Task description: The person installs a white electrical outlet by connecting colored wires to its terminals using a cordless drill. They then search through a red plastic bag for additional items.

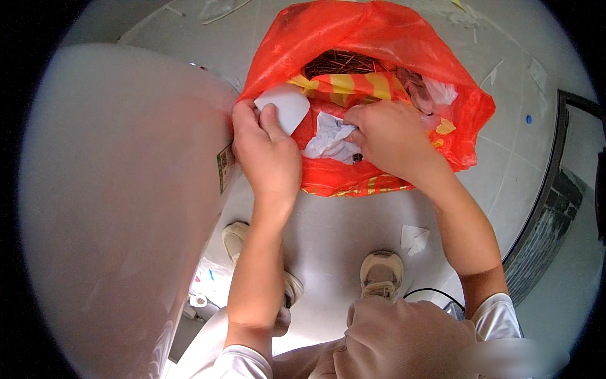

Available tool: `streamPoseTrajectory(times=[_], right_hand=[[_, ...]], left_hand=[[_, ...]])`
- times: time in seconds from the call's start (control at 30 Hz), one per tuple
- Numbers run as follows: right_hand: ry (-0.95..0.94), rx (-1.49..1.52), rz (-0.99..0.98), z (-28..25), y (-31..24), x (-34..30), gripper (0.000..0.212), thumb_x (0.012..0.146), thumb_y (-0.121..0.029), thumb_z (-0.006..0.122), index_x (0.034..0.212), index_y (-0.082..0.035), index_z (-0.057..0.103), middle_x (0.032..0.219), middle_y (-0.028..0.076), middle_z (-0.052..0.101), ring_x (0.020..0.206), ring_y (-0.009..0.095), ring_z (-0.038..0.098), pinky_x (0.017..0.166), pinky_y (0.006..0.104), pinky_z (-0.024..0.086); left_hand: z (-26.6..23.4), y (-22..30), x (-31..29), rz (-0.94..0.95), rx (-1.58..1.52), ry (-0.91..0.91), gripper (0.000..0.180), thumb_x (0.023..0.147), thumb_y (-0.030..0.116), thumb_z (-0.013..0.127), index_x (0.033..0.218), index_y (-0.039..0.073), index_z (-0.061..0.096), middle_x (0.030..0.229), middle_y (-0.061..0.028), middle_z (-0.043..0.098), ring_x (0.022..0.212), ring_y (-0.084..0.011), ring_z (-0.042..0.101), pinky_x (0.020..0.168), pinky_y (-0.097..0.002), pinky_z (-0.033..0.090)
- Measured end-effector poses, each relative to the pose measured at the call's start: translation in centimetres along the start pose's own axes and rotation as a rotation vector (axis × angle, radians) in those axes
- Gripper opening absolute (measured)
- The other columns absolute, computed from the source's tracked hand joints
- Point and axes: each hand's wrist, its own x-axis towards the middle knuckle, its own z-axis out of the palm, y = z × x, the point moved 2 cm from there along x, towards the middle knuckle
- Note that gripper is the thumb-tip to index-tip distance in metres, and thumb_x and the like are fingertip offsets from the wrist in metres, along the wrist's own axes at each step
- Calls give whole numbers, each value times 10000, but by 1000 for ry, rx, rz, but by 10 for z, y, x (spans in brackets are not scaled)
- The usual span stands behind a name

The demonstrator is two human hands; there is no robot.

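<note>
A large red plastic bag (372,28) with yellow markings stands open in front of me. My left hand (268,148) is at its left rim, thumb pressed over a smooth white piece with a rounded edge (287,108); I cannot tell its material. My right hand (394,136) reaches into the bag's mouth, its fingers closed on a crumpled white paper (331,138). Its fingertips are partly hidden. Behind the hands, a heap of thin brown strands (344,62) lies inside the bag. Crumpled pinkish-white wrapping (435,91) fills its right side.
A big glossy pale panel (120,189) rises close on my left. Paper scraps, one a white piece (415,239), lie on the grey tiled floor (334,221). A blue cap-like disc (529,119) is at the right, near a dark frame (546,183). A black cable (435,291) curves beside my shoe (382,271).
</note>
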Motion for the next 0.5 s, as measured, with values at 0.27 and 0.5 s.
streamPoseTrajectory(times=[0.27, 0.5], right_hand=[[94, 110, 110, 2, 8, 4, 151, 877, -180, 708, 954, -62, 761, 879, 208, 716, 869, 413, 693, 763, 524, 526], [78, 199, 95, -2, 15, 4, 180, 877, -257, 714, 905, -89, 773, 861, 183, 735, 871, 400, 718, 786, 556, 545]], left_hand=[[-7, 8, -6, 48, 13, -47, 166, 904, 31, 605, 1054, -36, 633, 983, -225, 668, 916, -390, 659, 807, -469, 518], [-5, 26, -16, 426, 361, -346, 122, 737, 1, 671, 857, -18, 652, 960, -200, 641, 980, -410, 630, 846, -514, 513]])
